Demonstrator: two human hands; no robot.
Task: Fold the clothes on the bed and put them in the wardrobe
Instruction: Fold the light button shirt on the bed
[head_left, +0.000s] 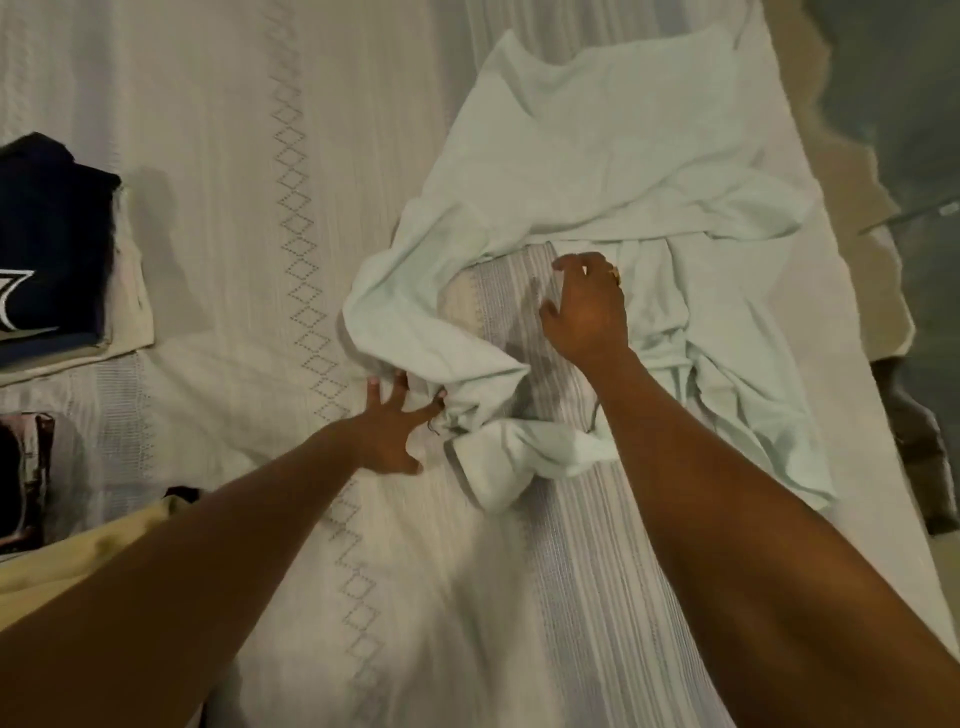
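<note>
A pale mint-green cotton garment lies rumpled and unfolded on a white textured bedspread with grey stripes and a stitched diamond line. At the garment's near left edge, the left hand is spread wide, fingers straight, with fingertips touching a bunched fold. Over the middle of the garment, the right hand, wearing a gold ring, has its fingers apart and lightly bent, with no cloth caught between them; whether it touches the fabric is unclear. Far left of the garment, a folded navy top sits on a cream cloth, cut off by the frame. Nearer, a yellow fabric is partly hidden by the left arm.
</note>
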